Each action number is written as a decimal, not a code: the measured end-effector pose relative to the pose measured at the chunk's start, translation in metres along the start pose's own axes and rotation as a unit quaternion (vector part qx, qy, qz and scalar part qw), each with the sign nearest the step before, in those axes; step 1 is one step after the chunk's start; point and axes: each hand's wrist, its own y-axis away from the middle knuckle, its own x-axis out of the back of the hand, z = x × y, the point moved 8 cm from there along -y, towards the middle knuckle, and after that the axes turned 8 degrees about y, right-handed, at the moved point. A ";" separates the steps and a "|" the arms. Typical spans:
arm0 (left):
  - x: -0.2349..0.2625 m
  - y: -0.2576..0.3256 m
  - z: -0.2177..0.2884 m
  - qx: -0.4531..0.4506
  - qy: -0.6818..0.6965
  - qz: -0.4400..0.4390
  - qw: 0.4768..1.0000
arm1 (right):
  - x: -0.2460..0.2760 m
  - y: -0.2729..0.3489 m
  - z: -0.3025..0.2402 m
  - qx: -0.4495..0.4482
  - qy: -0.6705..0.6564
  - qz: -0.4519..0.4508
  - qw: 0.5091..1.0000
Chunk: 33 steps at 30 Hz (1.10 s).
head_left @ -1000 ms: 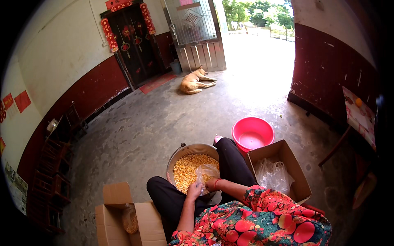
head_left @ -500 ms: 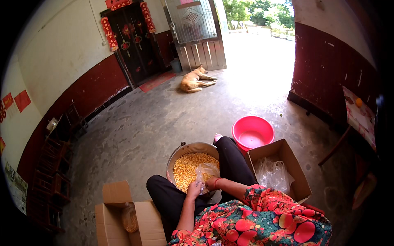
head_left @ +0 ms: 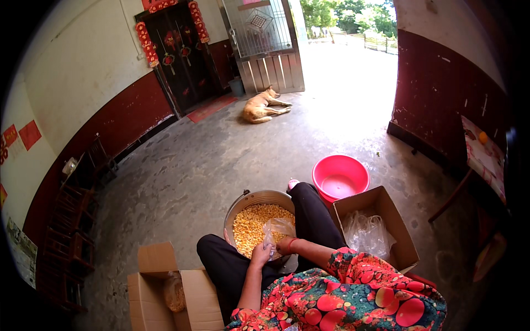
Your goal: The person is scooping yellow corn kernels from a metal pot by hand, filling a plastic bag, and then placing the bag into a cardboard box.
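Note:
A round metal bucket filled with yellow corn kernels stands between my knees. Over its near side is a clear plastic bag, partly covering the kernels. My left hand is closed on the bag's edge. Close beside it, my right hand, with a red band at the wrist, also grips the bag; its fingertips are partly hidden by the plastic. Whether kernels lie inside the bag is hard to make out.
At the right, a cardboard box holds clear plastic bags, behind it a pink basin. An open carton at lower left contains a filled bag. A tan dog lies near the open door.
Almost nothing differs. Both hands stay on the plastic bag over the bucket, and the dog lies in the same spot.

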 end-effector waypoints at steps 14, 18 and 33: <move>0.001 0.003 0.003 0.019 0.004 0.001 1.000 | -0.005 -0.004 0.001 -0.002 -0.001 -0.005 1.000; -0.001 0.001 -0.001 -0.001 0.009 -0.006 1.000 | 0.000 -0.006 0.004 0.018 -0.035 0.011 0.999; -0.012 0.018 0.051 -0.115 -0.188 -0.032 0.975 | 0.121 -0.023 -0.038 0.014 -0.464 0.095 0.881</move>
